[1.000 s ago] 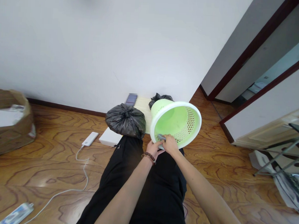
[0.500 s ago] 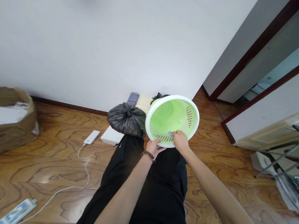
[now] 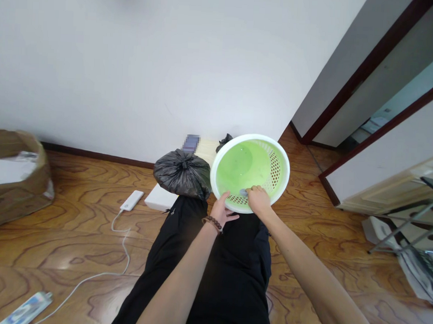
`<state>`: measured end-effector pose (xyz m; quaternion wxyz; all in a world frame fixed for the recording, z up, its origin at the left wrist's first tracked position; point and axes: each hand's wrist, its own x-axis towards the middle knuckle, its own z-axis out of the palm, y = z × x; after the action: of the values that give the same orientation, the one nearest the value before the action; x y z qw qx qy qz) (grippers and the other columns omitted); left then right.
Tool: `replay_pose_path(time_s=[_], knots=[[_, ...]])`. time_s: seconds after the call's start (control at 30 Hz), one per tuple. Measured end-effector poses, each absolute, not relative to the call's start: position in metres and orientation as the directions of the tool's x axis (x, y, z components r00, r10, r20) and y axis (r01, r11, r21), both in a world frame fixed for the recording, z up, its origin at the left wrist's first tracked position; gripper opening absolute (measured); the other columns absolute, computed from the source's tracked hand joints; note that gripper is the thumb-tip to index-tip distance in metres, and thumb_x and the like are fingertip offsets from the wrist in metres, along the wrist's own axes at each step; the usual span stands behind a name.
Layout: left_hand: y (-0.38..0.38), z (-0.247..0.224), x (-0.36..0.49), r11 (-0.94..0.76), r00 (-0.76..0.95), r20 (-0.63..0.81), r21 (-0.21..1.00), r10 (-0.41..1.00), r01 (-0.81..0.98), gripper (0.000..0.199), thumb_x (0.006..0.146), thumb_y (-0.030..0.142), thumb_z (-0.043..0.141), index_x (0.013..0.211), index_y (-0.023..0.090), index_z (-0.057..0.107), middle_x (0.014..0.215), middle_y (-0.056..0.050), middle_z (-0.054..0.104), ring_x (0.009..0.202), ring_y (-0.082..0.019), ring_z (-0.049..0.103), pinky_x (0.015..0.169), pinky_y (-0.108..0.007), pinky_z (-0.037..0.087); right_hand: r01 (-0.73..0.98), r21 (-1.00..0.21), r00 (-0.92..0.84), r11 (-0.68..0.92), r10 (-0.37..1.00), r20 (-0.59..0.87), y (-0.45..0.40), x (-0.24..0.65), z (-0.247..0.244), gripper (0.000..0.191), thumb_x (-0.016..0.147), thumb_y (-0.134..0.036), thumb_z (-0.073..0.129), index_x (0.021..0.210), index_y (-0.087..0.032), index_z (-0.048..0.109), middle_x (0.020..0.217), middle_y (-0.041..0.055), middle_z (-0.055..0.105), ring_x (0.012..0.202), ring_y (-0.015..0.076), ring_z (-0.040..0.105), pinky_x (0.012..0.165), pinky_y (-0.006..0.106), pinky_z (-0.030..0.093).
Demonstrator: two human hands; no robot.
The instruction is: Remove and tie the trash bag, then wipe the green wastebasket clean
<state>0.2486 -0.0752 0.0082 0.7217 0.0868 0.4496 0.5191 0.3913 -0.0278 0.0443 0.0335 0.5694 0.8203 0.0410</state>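
The left hand (image 3: 221, 212) grips the near rim of the green basket (image 3: 234, 168), thumb inside, fingers spread beneath. The right hand (image 3: 258, 200), just beside it inside the basket, curls around a small grey thing (image 3: 243, 192). Left of the left hand sits a knotted black bag (image 3: 182, 174); farther left, a blue-and-white strip (image 3: 26, 308) bears print too small to read.

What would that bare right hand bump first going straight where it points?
The right hand would probably meet the inside of the round, green, holed plastic basket; floor or wall, I can't tell.
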Motion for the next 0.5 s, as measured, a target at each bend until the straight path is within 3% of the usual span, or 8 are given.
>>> replay_pose_path(time_s=[0.1, 0.17, 0.33, 0.43, 0.5], knots=[[-0.071, 0.007, 0.241, 0.357, -0.163, -0.540, 0.724, 0.826, -0.591, 0.047, 0.071, 0.048, 0.064, 0.107, 0.019, 0.056, 0.102, -0.013, 0.065, 0.082, -0.027, 0.065, 0.067, -0.046, 0.054, 0.945, 0.143, -0.297, 0.295, 0.955, -0.013, -0.025, 0.403, 0.047, 0.032, 0.086, -0.011, 0.036, 0.101, -0.013, 0.064, 0.100, 0.0161, 0.060, 0.101, 0.0249, 0.048, 0.085, 0.034, 0.031], [-0.072, 0.006, 0.243, 0.335, -0.202, -0.524, 0.750, 0.828, -0.570, 0.042, 0.073, 0.043, 0.064, 0.105, 0.017, 0.056, 0.098, -0.013, 0.066, 0.080, -0.025, 0.066, 0.067, -0.043, 0.055, 0.963, 0.160, -0.221, 0.218, 0.975, 0.003, -0.022, 0.413, 0.047, 0.031, 0.086, -0.011, 0.036, 0.099, -0.011, 0.064, 0.100, 0.0178, 0.060, 0.102, 0.0256, 0.048, 0.086, 0.034, 0.031], [-0.080, 0.005, 0.258, 0.374, 0.017, -0.506, 0.616, 0.862, -0.693, 0.043, 0.074, 0.042, 0.063, 0.109, 0.018, 0.055, 0.101, -0.014, 0.065, 0.087, -0.025, 0.065, 0.071, -0.042, 0.053, 0.987, 0.039, -0.152, 0.156, 0.984, -0.090, -0.023, 0.408, 0.037, 0.031, 0.087, -0.016, 0.038, 0.107, -0.014, 0.062, 0.100, 0.0142, 0.062, 0.097, 0.0219, 0.053, 0.081, 0.029, 0.035], [-0.080, 0.006, 0.257, 0.521, 0.137, -0.572, 0.588, 0.809, -0.619, 0.055, 0.069, 0.058, 0.061, 0.105, 0.017, 0.057, 0.101, -0.017, 0.065, 0.091, -0.029, 0.064, 0.073, -0.043, 0.052, 0.966, -0.048, -0.260, 0.256, 0.956, -0.133, -0.028, 0.393, 0.030, 0.033, 0.089, -0.020, 0.037, 0.112, -0.017, 0.059, 0.101, 0.0112, 0.063, 0.095, 0.0193, 0.055, 0.081, 0.027, 0.036], [-0.079, 0.006, 0.252, 0.557, 0.097, -0.611, 0.630, 0.786, -0.541, 0.059, 0.065, 0.063, 0.061, 0.101, 0.016, 0.059, 0.098, -0.018, 0.066, 0.090, -0.030, 0.064, 0.071, -0.043, 0.053, 0.955, -0.033, -0.295, 0.293, 0.946, -0.132, -0.031, 0.389, 0.027, 0.033, 0.088, -0.018, 0.037, 0.112, -0.017, 0.060, 0.102, 0.0113, 0.062, 0.097, 0.0195, 0.054, 0.081, 0.027, 0.036]])
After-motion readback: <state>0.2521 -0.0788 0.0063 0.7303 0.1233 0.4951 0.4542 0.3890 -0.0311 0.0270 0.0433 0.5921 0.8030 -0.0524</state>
